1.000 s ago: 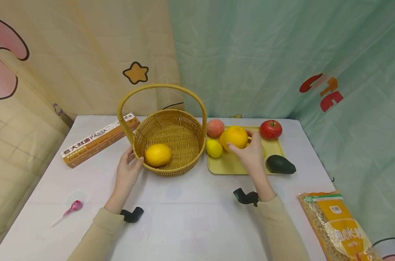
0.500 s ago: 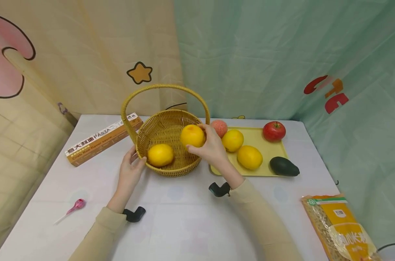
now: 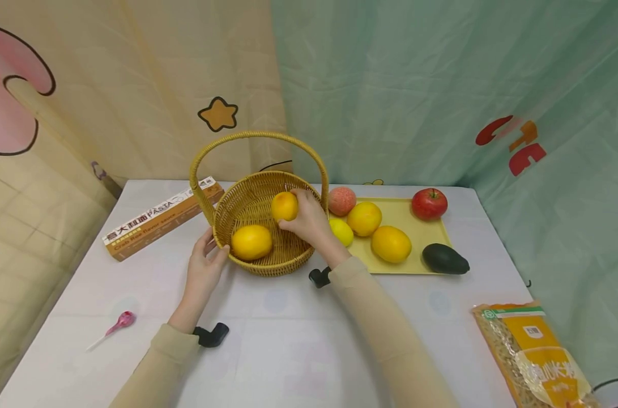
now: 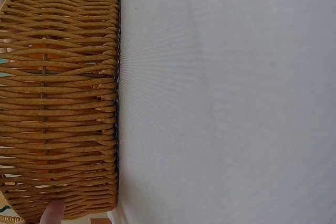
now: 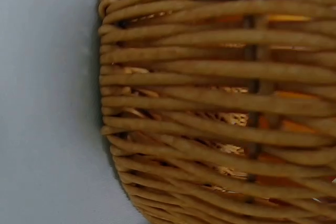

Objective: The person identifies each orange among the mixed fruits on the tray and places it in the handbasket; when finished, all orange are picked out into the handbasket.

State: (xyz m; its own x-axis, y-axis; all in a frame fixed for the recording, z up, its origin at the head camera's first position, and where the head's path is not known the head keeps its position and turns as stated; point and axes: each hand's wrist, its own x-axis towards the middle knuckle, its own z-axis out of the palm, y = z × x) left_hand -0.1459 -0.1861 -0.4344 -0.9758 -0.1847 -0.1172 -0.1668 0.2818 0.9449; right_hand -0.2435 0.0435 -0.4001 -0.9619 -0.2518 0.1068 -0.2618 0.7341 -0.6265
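Orange fruit (image 3: 285, 205): clamped in my right grip (image 3: 311, 220), within the basket's opening.
Basket (image 3: 275, 268): my left grip (image 3: 203, 273) touches its near-left side; whether clamped, I cannot tell.
Letting go: best done low and gently, I judge, clear of the yellow fruit (image 3: 251, 242) lying inside.
Tabletop (image 3: 273, 362): whitish, with a pale yellow tray (image 3: 397, 212) to the basket's right.
Room: beige curtain (image 3: 150, 102) and green curtain (image 3: 390, 102) beyond.
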